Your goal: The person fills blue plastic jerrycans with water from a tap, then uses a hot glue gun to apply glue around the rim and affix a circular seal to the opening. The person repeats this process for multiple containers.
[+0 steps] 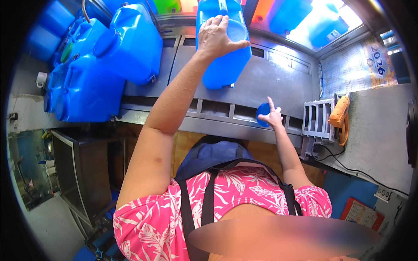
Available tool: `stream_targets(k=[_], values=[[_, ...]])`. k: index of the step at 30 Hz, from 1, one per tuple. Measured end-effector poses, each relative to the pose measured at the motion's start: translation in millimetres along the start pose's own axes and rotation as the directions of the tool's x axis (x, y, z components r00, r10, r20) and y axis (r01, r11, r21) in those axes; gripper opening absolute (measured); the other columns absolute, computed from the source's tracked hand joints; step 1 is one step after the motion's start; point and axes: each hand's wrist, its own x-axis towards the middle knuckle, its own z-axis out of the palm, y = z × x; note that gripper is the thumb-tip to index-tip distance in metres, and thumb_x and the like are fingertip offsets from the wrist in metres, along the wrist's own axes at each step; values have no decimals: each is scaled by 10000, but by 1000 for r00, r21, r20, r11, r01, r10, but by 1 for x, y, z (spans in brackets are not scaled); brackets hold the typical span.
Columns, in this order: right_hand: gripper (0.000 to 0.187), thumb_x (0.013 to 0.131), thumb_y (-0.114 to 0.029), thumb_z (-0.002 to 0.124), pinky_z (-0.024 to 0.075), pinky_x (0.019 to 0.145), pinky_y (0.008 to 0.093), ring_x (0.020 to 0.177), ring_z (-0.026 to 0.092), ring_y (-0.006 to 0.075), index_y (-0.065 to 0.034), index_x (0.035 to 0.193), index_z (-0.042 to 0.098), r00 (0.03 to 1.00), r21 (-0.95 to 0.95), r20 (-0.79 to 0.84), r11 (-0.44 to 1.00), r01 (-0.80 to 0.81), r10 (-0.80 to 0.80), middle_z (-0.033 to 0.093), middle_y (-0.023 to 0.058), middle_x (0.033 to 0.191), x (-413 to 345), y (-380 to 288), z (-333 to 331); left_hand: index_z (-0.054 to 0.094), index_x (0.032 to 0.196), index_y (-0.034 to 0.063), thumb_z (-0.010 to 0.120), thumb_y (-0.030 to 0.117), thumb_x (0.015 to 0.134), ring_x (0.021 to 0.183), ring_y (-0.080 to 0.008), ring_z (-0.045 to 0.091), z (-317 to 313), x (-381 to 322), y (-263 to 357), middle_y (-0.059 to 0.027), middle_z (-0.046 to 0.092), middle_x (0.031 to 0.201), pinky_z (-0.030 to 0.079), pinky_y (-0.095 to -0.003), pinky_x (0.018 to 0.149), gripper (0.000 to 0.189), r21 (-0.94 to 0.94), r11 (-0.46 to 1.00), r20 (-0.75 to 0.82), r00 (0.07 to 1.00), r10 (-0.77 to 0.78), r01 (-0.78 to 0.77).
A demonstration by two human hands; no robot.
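A blue plastic water container [225, 70] stands on the stainless steel counter before me. My left hand [215, 37] lies over its upper part with fingers spread, beside a round, pale mouth or cap [237, 30]; I cannot tell which. Water drops dot my left forearm. Lower and to the right, my right hand [273, 116] has a round blue cap [261, 119] at its thumb side. The thumb lies across the cap and the index finger points away, while the other fingers are curled.
Several capped blue containers [94, 88] crowd the left side. Slots [215, 107] run along the front of the counter [261, 84]. At right are a grey plastic rack [318, 119], an orange heat gun-like tool [340, 109] and a black cord [362, 174]. More containers [290, 16] show behind glass.
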Motion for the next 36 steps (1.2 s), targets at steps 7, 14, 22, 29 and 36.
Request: stream_targets(k=[7,14,22,29,36], values=[[665,803,-205,716,415,1042,644,1317,476,364,-261,1399,429,766,833,-540,-350,428,-349,489,110,1377,29,-86,-119,182,1605,177,916,695,425,1456,-438,330,-13,-22,-31,-245,286,1595,286,-524,1198,1483,-265,945,-220,966,135,-192],[756,720,-83,846,383,1135,522,1385,422,376,-234,1306,392,496,609,-756,-181,772,-427,458,156,1434,41,-224,-157,36,1611,118,1013,400,448,1459,-365,342,18,-45,-43,-218,307,1573,318,-449,1217,1544,-529,848,-11,999,-40,28],[910,579,-691,867,326,1143,582,1421,352,497,-157,1244,550,260,-98,-663,426,899,-702,348,358,1507,34,-276,-189,154,1577,26,990,462,455,1496,-383,260,22,-42,-40,-239,260,1589,269,-456,1232,1466,-529,847,-54,998,13,-40],[825,660,-636,774,349,1141,611,1427,374,469,-406,1424,564,428,-169,-304,490,855,-851,433,243,1531,34,-311,-213,201,1558,-2,985,505,423,1504,-427,209,27,-40,-35,-256,256,1592,230,-490,1233,1469,-590,806,-83,997,1,-50],[770,619,-538,780,296,1178,618,1454,347,444,-442,1365,613,261,-270,-246,324,907,-934,413,201,1559,50,-289,-216,234,1540,-16,981,528,416,1497,-441,218,32,-39,-28,-262,270,1586,223,-503,1232,1455,-584,810,-104,995,-4,-58]])
